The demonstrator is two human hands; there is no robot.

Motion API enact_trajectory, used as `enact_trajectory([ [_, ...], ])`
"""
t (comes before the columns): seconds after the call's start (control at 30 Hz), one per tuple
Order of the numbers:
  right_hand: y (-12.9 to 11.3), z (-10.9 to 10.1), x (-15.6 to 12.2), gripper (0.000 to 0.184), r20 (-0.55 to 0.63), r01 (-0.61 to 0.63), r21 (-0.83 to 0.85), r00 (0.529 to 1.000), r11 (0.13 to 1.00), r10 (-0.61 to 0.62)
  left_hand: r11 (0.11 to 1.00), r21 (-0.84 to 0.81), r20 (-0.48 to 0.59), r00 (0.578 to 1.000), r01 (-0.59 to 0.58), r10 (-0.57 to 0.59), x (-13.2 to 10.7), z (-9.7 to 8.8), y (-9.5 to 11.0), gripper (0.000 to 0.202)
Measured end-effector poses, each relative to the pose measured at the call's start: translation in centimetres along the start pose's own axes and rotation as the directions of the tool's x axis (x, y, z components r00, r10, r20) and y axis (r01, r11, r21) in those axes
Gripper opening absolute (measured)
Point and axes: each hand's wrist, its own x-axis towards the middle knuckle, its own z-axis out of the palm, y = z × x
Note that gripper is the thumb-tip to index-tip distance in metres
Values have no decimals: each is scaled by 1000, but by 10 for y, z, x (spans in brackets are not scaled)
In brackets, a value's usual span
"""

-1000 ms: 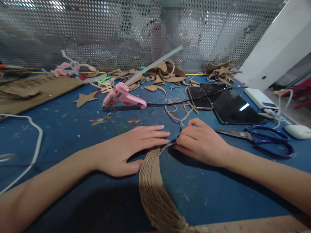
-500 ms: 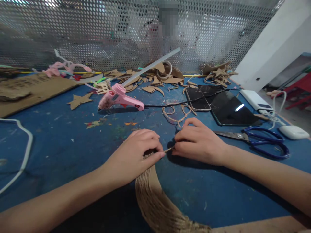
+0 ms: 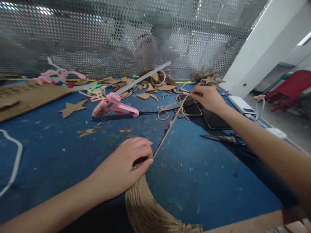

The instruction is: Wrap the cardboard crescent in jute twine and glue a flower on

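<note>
My left hand (image 3: 131,161) is closed on the top end of a curved cardboard piece (image 3: 139,207) wrapped in rows of brown twine. From under its thumb a length of twine (image 3: 167,131) runs up and to the right, pulled straight. My right hand (image 3: 209,98) pinches the far part of that twine, raised above a dark phone. Below the right forearm lies a pair of scissors (image 3: 220,138), its blue handles mostly hidden by the arm. Loose loops of twine (image 3: 163,115) lie left of the phone.
A pink glue gun (image 3: 114,106) with a long glue stick rests mid-table, its black cord running right. Cardboard scraps (image 3: 145,96) line the back by a perforated metal screen (image 3: 97,35). A cardboard star (image 3: 72,108), white power bank (image 3: 241,105) and white cable (image 3: 16,161) lie around.
My right hand has moved up and away from my left, drawing the twine out long between them. My left hand keeps its grip on the wrapped piece. The view has shifted slightly right.
</note>
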Motion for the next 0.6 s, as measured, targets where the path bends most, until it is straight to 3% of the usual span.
enact_trajectory([
  [0.07,11,-4,18,13,-31,-125,-8,992,992,124,1000,-4,-1,1000,6,-6,0,0,-1,19],
  [0.17,14,-4,44,14,-43,-192,-1,980,981,192,1000,-25,1,1000,14,-14,-1,0,-3,18],
  [0.3,-4,17,77,11,-54,-261,37,963,965,263,998,-63,-11,1000,26,-26,-1,1,-3,18],
  [0.43,-31,46,105,14,16,-284,211,958,935,287,997,-52,-52,997,49,-52,-1,3,0,16],
  [0.6,-70,69,111,58,128,-206,486,978,850,163,993,88,-100,993,79,-70,-7,6,4,13],
])
